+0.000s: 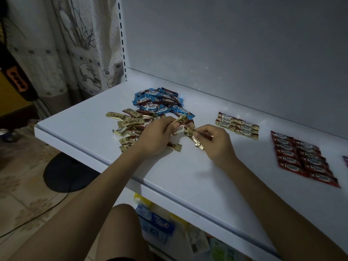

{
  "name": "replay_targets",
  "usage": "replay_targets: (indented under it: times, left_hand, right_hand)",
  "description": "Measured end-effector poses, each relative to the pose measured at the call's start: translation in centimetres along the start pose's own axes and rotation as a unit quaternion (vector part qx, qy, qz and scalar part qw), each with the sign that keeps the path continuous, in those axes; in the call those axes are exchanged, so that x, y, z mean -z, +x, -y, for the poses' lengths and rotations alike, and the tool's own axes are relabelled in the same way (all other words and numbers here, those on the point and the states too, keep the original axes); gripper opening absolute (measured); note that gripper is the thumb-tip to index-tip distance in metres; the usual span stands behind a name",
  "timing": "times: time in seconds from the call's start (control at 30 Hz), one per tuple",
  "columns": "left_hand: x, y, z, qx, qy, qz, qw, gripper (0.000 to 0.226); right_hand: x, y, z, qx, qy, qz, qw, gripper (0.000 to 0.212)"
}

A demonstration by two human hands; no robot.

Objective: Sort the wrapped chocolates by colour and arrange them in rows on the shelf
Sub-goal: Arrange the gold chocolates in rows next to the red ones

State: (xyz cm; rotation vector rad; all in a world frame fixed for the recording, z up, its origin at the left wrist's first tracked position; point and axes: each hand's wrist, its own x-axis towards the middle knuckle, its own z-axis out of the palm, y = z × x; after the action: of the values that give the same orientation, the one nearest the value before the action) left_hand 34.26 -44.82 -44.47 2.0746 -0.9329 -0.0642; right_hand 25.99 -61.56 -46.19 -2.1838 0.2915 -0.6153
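On the white shelf (188, 176) lies a loose heap of blue wrapped chocolates (160, 100) at the back, with gold ones (128, 125) spread in front of it. My left hand (156, 136) pinches a gold chocolate (180, 127) over the heap's right edge. My right hand (216, 142) pinches another gold chocolate (195, 138) that hangs down towards the shelf. To the right, gold chocolates (237, 126) lie in two short rows. Farther right, red chocolates (303, 159) lie in two longer rows.
The shelf's white back wall (226, 44) rises behind everything. A purple wrapper (346, 162) shows at the right edge. Under the shelf are packaged goods (160, 223). At the left are a curtain (75, 44), a dark round stand base (66, 172) and a cable on tiled floor.
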Motion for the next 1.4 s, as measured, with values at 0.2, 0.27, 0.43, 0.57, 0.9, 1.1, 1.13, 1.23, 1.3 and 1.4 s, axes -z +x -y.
replay_targets:
  times: [0.2, 0.27, 0.43, 0.57, 0.9, 1.1, 1.13, 1.23, 1.3, 1.4]
  left_hand:
    - [-0.2, 1.2, -0.7, -0.018, -0.095, -0.088, 0.991, 0.026]
    - [-0.5, 1.5, -1.5, -0.019, -0.147, -0.136, 0.980, 0.025]
    - [-3.0, 2.0, -4.5, 0.095, -0.337, -0.188, 0.918, 0.027]
    - [-6.8, 2.9, -5.8, 0.189, -0.567, -0.154, 0.787, 0.021]
    - [-8.3, 2.6, -5.2, 0.236, -0.787, -0.044, 0.569, 0.045]
    - [-7.7, 2.6, -4.7, 0.247, -0.838, -0.073, 0.482, 0.064]
    - [-7.8, 2.7, -4.5, 0.245, -0.843, -0.075, 0.473, 0.066]
    - [-7.9, 3.1, -4.0, 0.232, -0.854, -0.083, 0.459, 0.070]
    - [-8.0, 3.1, -3.9, 0.224, -0.853, -0.076, 0.466, 0.074]
    - [-7.5, 3.0, -4.2, 0.222, -0.839, -0.067, 0.492, 0.075]
  right_hand:
    - [-0.4, -0.2, 0.2, -0.039, 0.029, -0.025, 0.998, 0.003]
    - [-0.1, -0.2, 0.3, -0.043, 0.065, -0.041, 0.996, 0.004]
    - [0.9, 0.4, 1.5, -0.127, 0.270, -0.143, 0.944, 0.016]
    - [2.3, 2.7, 4.3, -0.215, 0.484, -0.212, 0.821, 0.017]
    - [-1.8, 3.8, 6.4, -0.140, 0.411, -0.266, 0.861, 0.020]
    - [-1.9, 3.4, 6.6, -0.126, 0.423, -0.239, 0.865, 0.019]
    - [-1.6, 3.2, 6.7, -0.105, 0.395, -0.231, 0.883, 0.019]
    - [-1.0, 2.8, 6.5, -0.046, 0.304, -0.180, 0.934, 0.019]
    - [-1.1, 2.2, 5.7, -0.010, 0.214, -0.142, 0.966, 0.018]
    - [-1.2, 1.3, 4.2, 0.012, 0.132, -0.123, 0.983, 0.020]
